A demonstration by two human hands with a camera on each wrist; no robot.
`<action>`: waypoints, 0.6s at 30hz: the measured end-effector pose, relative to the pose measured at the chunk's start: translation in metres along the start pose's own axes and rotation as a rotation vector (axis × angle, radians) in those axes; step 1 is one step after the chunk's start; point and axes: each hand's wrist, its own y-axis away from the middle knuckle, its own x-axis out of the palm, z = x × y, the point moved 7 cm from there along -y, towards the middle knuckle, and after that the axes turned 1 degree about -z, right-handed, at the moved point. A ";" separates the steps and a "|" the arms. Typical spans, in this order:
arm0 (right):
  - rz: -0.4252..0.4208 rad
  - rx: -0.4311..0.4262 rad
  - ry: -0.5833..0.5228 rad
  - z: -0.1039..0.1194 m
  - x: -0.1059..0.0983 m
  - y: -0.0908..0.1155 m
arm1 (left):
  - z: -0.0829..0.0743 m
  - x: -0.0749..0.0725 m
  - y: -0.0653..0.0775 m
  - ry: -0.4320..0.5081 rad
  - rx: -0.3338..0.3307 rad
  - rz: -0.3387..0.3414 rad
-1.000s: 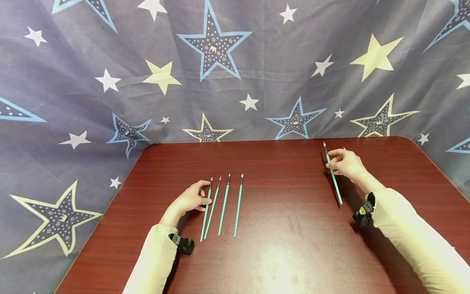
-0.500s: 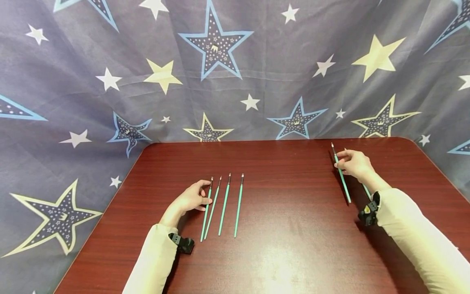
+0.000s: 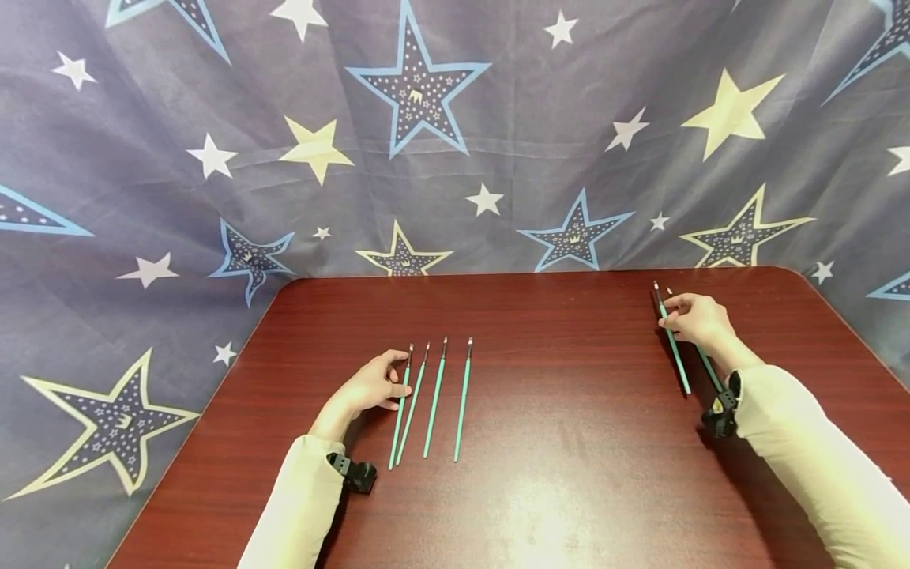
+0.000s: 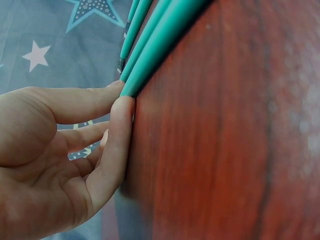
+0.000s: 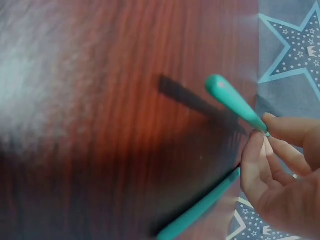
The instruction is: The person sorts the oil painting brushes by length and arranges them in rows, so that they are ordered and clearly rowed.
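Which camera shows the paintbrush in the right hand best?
The head view: it shows the paintbrush nearly whole, from tip to handle end, in the right hand. The right wrist view shows only part of its handle, close up; the left wrist view doesn't show it.

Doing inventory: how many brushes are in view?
6. Four brushes at the left hand; one brush in the right hand; another brush partly hidden by that hand.

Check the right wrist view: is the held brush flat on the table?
No, the right hand pinches the brush, its handle end apart from its shadow on the table.
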 end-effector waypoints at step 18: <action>-0.097 0.020 0.236 -0.004 -0.006 -0.005 | 0.001 -0.002 -0.002 0.005 0.006 0.001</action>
